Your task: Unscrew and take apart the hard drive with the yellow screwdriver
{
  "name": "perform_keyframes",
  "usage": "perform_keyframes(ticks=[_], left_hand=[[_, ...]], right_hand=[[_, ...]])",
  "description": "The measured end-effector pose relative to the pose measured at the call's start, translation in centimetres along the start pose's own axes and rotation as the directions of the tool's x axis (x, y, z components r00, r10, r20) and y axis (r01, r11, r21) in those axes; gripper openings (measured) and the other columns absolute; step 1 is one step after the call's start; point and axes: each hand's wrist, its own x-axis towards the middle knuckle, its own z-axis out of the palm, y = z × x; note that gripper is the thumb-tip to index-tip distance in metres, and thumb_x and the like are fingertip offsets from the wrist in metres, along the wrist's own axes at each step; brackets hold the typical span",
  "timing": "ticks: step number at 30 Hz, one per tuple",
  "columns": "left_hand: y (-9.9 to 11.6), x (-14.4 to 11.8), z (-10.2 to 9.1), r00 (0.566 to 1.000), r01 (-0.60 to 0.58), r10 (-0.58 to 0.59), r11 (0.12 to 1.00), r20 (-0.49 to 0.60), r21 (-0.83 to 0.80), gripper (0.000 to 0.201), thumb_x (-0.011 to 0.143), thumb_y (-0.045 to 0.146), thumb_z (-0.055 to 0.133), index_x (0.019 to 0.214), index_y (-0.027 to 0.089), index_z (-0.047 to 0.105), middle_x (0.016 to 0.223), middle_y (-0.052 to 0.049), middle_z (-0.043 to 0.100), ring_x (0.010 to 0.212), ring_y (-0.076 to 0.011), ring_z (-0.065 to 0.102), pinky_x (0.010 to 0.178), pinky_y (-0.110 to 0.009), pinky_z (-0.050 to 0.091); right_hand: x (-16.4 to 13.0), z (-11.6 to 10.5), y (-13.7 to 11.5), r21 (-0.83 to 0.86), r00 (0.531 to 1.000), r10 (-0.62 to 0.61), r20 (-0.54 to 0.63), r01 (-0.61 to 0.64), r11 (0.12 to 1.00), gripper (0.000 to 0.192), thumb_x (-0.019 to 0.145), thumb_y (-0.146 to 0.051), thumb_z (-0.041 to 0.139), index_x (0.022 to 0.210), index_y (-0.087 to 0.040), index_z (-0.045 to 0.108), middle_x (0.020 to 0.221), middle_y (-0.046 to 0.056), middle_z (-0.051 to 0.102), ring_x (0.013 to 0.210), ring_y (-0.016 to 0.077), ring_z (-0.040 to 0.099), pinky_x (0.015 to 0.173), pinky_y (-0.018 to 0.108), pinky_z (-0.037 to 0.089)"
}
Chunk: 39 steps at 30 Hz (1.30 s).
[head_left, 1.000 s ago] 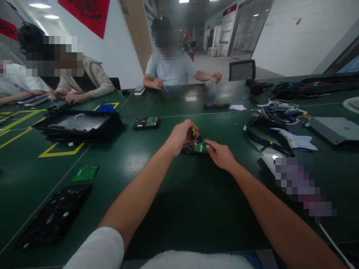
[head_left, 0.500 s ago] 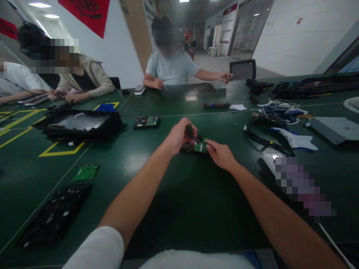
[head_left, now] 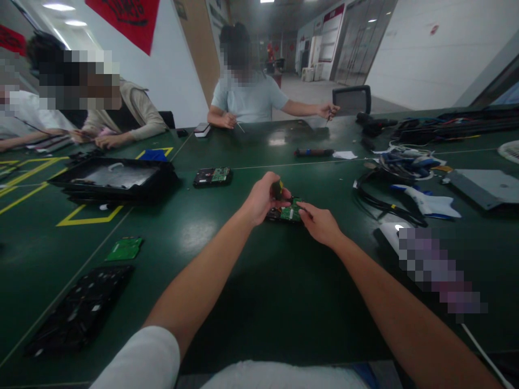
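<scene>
Working at mid-table: a hard drive (head_left: 286, 212), green circuit board up, lies flat on the green table (head_left: 259, 302), a little right of centre. The left hand (head_left: 261, 199) is closed around a screwdriver (head_left: 277, 189); only the dark handle with a yellow mark is seen above the fist, held upright over the drive's left part. The tip is hidden, so contact with the board cannot be told. The right hand (head_left: 320, 222) is laid against the drive's right edge, fingers together and pressed on it, nothing clamped inside.

Containers: a black tray (head_left: 113, 181) is seen far left, inside a yellow floor-tape outline; a flat grey plate or sheet lies in it, the rest of the contents too dim to tell. A second drive (head_left: 212, 176) lies just right of the tray, outside it. A loose green board (head_left: 124, 249) and a dark keyboard-like panel (head_left: 79, 313) are placed near left, well apart from the hands. Cables (head_left: 389, 178) are piled far right. Other people are seated at the far side, hands on their own work.
</scene>
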Motion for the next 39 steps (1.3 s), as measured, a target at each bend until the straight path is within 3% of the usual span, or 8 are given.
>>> perform_keyframes(ticks=[6, 10, 15, 21, 28, 39], left_hand=[[0.11, 0.33, -0.63, 0.998, -0.053, 0.049, 0.994, 0.047, 0.098, 0.030, 0.093, 0.045, 0.057, 0.079, 0.019, 0.066, 0.085, -0.008, 0.064, 0.082, -0.0206, 0.063, 0.064, -0.028, 0.057], [0.20, 0.30, -0.68, 0.997, -0.073, 0.070, 0.987, 0.026, 0.144, 0.028, 0.091, 0.044, 0.061, 0.084, 0.019, 0.069, 0.087, -0.008, 0.066, 0.084, -0.0213, 0.065, 0.065, -0.029, 0.058], [0.11, 0.08, -0.35, 0.995, -0.089, 0.083, 0.990, 0.055, 0.114, 0.024, 0.089, 0.040, 0.069, 0.098, 0.018, 0.063, 0.084, -0.008, 0.071, 0.083, -0.0227, 0.071, 0.067, -0.032, 0.062], [0.05, -0.01, -0.12, 0.997, -0.050, 0.048, 0.998, 0.063, 0.036, 0.021, 0.091, 0.039, 0.064, 0.094, 0.018, 0.060, 0.088, -0.008, 0.072, 0.088, -0.0216, 0.073, 0.075, -0.034, 0.064], [0.27, 0.33, -0.59, 0.990, -0.133, 0.137, 0.978, -0.014, 0.161, 0.025, 0.088, 0.041, 0.060, 0.082, 0.018, 0.069, 0.100, -0.010, 0.071, 0.090, -0.0212, 0.065, 0.058, -0.024, 0.053], [-0.17, 0.14, -0.21, 0.995, -0.061, 0.057, 0.997, 0.081, 0.051, 0.024, 0.090, 0.043, 0.062, 0.094, 0.020, 0.063, 0.081, -0.006, 0.069, 0.082, -0.0225, 0.070, 0.063, -0.029, 0.057]], right_hand=[[-0.09, -0.28, -0.26, -0.009, 1.000, -0.004, 0.006, 0.004, 1.000, 0.049, 0.113, -0.040, 0.044, 0.155, -0.025, 0.064, 0.122, 0.008, 0.082, 0.091, 0.0258, 0.077, 0.081, 0.039, 0.058], [-0.12, -0.51, -0.50, -0.008, 1.000, 0.006, 0.020, -0.006, 1.000, 0.050, 0.113, -0.041, 0.042, 0.155, -0.024, 0.063, 0.112, 0.008, 0.083, 0.083, 0.0245, 0.075, 0.075, 0.037, 0.056], [-0.09, -0.49, -0.50, -0.005, 1.000, -0.010, 0.011, 0.010, 1.000, 0.051, 0.112, -0.040, 0.043, 0.155, -0.022, 0.064, 0.118, 0.010, 0.082, 0.086, 0.0261, 0.075, 0.077, 0.039, 0.056], [-0.08, -0.31, -0.49, -0.014, 1.000, 0.013, 0.004, -0.013, 1.000, 0.050, 0.112, -0.039, 0.045, 0.155, -0.025, 0.064, 0.115, 0.009, 0.083, 0.086, 0.0258, 0.076, 0.076, 0.037, 0.056], [0.02, -0.30, -0.47, -0.021, 1.000, 0.015, 0.008, -0.014, 1.000, 0.049, 0.112, -0.040, 0.043, 0.154, -0.026, 0.065, 0.109, 0.007, 0.083, 0.079, 0.0244, 0.074, 0.072, 0.037, 0.055], [-0.17, -0.47, -0.50, 0.003, 1.000, 0.000, 0.018, 0.000, 1.000, 0.050, 0.113, -0.040, 0.043, 0.155, -0.024, 0.063, 0.115, 0.008, 0.083, 0.085, 0.0253, 0.075, 0.074, 0.037, 0.056]])
